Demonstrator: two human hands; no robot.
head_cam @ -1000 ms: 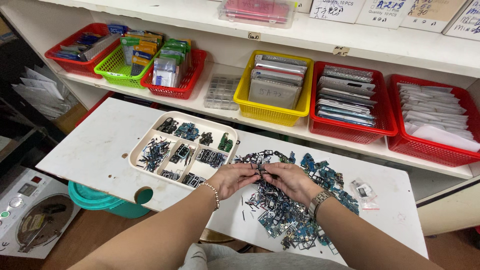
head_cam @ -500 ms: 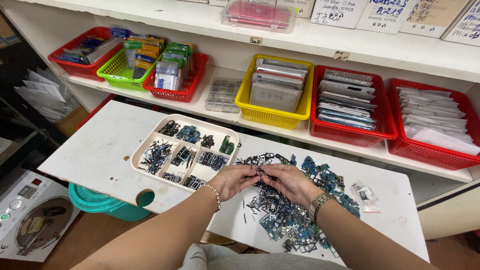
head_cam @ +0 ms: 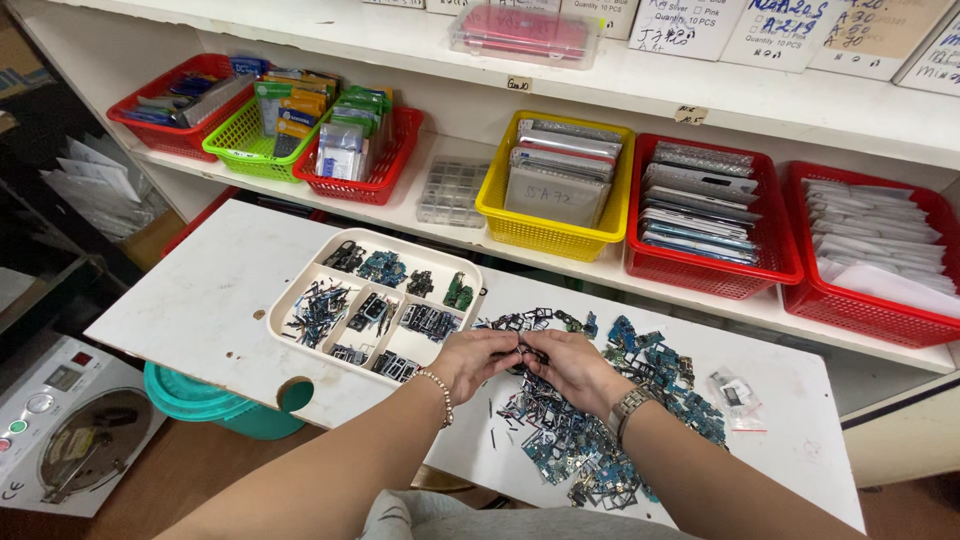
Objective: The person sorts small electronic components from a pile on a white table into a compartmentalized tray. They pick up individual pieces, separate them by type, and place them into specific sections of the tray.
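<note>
A loose heap of small electronic parts (head_cam: pixel 590 440), dark metal frames and blue-green circuit pieces, lies on the white table (head_cam: pixel 210 300). My left hand (head_cam: pixel 478 358) and my right hand (head_cam: pixel 570 368) meet over the heap's near-left edge, fingertips pinched together on a small dark part (head_cam: pixel 527 350). The left wrist carries a bead bracelet, the right a metal watch. A cream divided tray (head_cam: pixel 300 290) with sorted parts in its compartments sits just left of my left hand.
Shelf behind holds red (head_cam: pixel 170 135), green (head_cam: pixel 240 150), yellow (head_cam: pixel 555 235) and red baskets (head_cam: pixel 715 280) of packaged parts, plus a clear compartment box (head_cam: pixel 452 192). A small plastic bag (head_cam: pixel 738 395) lies right of the heap. A teal bucket (head_cam: pixel 215 405) and a grey machine (head_cam: pixel 60 420) stand below-left.
Both hands stay pinched together over the heap; only the fingers shift slightly. The view has drifted a little.
</note>
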